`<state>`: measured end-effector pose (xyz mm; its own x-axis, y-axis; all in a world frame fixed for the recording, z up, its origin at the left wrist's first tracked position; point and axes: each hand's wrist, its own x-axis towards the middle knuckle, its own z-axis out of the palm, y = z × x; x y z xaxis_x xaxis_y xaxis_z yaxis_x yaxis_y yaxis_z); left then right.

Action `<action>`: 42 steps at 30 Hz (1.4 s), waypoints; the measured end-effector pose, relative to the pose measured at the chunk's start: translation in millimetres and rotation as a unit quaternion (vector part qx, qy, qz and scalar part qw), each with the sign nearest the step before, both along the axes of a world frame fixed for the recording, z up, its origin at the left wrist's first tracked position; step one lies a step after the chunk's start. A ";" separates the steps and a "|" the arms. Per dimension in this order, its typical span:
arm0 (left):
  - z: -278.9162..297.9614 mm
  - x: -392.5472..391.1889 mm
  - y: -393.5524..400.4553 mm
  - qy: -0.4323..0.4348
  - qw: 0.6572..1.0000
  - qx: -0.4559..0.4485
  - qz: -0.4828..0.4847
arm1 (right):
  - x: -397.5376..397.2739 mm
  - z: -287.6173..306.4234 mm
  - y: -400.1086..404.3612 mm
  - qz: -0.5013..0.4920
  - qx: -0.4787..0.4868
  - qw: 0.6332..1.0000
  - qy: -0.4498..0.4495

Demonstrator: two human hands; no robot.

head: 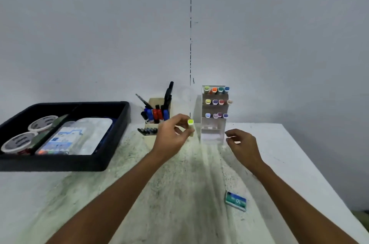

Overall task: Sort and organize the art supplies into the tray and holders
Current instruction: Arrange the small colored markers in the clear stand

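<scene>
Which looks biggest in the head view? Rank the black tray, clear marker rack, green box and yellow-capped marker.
1. black tray
2. clear marker rack
3. green box, though it lies nearest the camera
4. yellow-capped marker, partly hidden by the left hand

Yellow-green-capped marker [191, 127], pale barrel, upright, cap up, pinched in the left hand [173, 136] just left of the clear tiered marker rack [214, 124]. Rack upright at far centre; three rows of colour-capped markers, lowest tier shows none. Beige pen holder [157, 113] left of rack, packed with blue, red and black markers. Black tray [65, 136], far left, holds two white-lidded tubs and a plastic pouch. Small green box [236, 201] lies flat, near right.
</scene>
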<state>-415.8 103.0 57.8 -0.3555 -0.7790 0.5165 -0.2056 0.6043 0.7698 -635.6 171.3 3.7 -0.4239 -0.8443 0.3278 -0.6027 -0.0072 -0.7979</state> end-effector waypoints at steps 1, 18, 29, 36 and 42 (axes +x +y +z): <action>6.3 -8.5 -2.4 0.012 1.000 0.000 0.003 | -8.2 3.2 -1.1 -0.008 -0.003 1.000 -0.005; 7.3 -55.4 -24.3 0.028 0.996 -0.083 0.030 | -42.4 6.9 -51.2 0.038 0.052 0.989 -0.133; -15.5 -70.2 -54.7 -0.122 0.983 -0.107 0.085 | -45.9 3.3 -62.4 0.052 0.059 0.988 -0.132; -47.3 -60.0 -31.1 -0.102 0.981 -0.136 0.093 | -63.5 -0.5 -33.9 0.046 0.099 0.992 -0.063; -70.7 -62.0 14.7 -0.218 0.973 -0.037 -0.059 | -87.1 -3.1 18.8 0.078 0.247 0.964 0.064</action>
<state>-477.8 117.6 -12.9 -0.6377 -0.6865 0.3494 -0.4296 0.6935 0.5783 -722.7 190.1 0.6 -0.2629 -0.9607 -0.0895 -0.7186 0.2568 -0.6463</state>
